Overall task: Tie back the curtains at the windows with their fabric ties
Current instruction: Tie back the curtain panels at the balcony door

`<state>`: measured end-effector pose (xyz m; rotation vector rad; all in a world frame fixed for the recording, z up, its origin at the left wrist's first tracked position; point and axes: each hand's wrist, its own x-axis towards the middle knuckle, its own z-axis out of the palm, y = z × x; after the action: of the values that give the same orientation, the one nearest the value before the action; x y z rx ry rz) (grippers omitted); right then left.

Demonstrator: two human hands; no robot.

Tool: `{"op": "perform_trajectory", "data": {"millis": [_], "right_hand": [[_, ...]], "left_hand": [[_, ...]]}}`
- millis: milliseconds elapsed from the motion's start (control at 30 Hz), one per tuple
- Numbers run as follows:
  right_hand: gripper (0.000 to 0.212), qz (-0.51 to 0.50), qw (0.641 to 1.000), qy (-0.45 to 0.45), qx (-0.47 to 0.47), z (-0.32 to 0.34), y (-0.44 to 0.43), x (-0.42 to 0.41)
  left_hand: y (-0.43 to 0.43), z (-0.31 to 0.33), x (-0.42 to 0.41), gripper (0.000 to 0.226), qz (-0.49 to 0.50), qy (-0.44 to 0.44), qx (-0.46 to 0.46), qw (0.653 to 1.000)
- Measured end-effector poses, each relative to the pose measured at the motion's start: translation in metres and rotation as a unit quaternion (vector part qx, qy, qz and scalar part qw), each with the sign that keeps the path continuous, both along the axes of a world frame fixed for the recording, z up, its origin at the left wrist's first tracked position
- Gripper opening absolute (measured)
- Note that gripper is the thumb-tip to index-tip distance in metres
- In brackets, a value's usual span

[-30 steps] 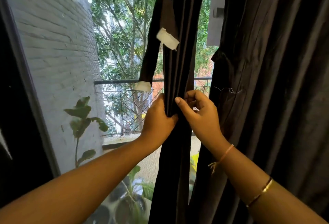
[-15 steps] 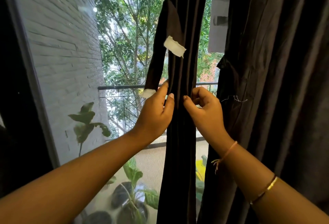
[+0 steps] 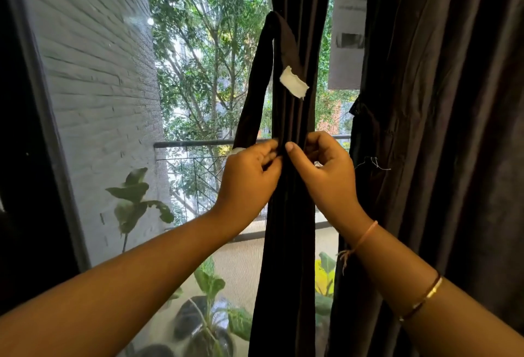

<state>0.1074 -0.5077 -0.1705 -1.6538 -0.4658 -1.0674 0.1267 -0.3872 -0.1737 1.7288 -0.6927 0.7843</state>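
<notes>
Now the left hand [image 3: 249, 183] and right hand [image 3: 326, 178] pinch the pleated, matte dark curtain [image 3: 286, 243] between curled fingers and thumbs, the flat fabric tie [image 3: 255, 87] looping just above their fingertips.

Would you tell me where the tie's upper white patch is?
In the head view, the upper white patch sits mid-frame on the fabric tie, against the gathered curtain, above the left hand and right hand.
</notes>
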Motion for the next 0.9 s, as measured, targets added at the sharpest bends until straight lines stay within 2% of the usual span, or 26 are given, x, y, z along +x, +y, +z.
{"op": "perform_trajectory", "data": {"millis": [67, 233, 333, 400, 467, 567, 700, 767, 833, 900], "right_hand": [[0.018, -0.008, 1.000, -0.001, -0.002, 0.001, -0.001, 0.001], [0.019, -0.012, 1.000, 0.002, 0.001, 0.003, -0.004, 0.004], [0.010, 0.004, 1.000, -0.004, -0.005, 0.005, -0.004, 0.005], [0.012, 0.018, 1.000, -0.004, -0.009, 0.010, -0.003, 0.004], [0.012, 0.030, 0.999, -0.014, -0.016, 0.020, -0.003, 0.005], [0.005, 0.031, 0.999, -0.031, -0.029, 0.042, -0.004, 0.006], [0.036, 0.026, 0.998, -0.041, -0.043, 0.081, -0.003, 0.007], [0.045, 0.039, 0.998, -0.036, -0.041, 0.099, 0.001, 0.004], [0.053, 0.066, 0.998, -0.015, -0.005, 0.112, 0.002, 0.002], [0.044, 0.094, 0.995, 0.014, 0.024, 0.121, -0.001, 0.002]], "left_hand": [[-0.001, 0.001, 0.000, 0.030, -0.010, 0.003, -0.009, 1.000], [0.000, 0.004, 0.002, 0.027, 0.037, -0.011, 0.010, 0.999], [-0.002, 0.008, 0.003, 0.047, 0.021, -0.013, 0.025, 0.999], [-0.002, 0.012, 0.002, 0.062, -0.023, -0.009, 0.041, 0.999], [-0.002, 0.019, 0.002, 0.067, -0.041, -0.012, 0.083, 0.996], [-0.005, 0.037, -0.002, 0.056, -0.045, -0.038, 0.094, 0.994], [-0.011, 0.074, -0.009, 0.020, -0.056, -0.064, 0.009, 0.996], [-0.014, 0.091, -0.009, 0.023, -0.039, -0.079, -0.005, 0.996], [-0.017, 0.104, -0.007, 0.021, -0.026, -0.106, 0.023, 0.994], [-0.018, 0.111, -0.002, 0.016, 0.003, -0.111, 0.048, 0.993]]}}
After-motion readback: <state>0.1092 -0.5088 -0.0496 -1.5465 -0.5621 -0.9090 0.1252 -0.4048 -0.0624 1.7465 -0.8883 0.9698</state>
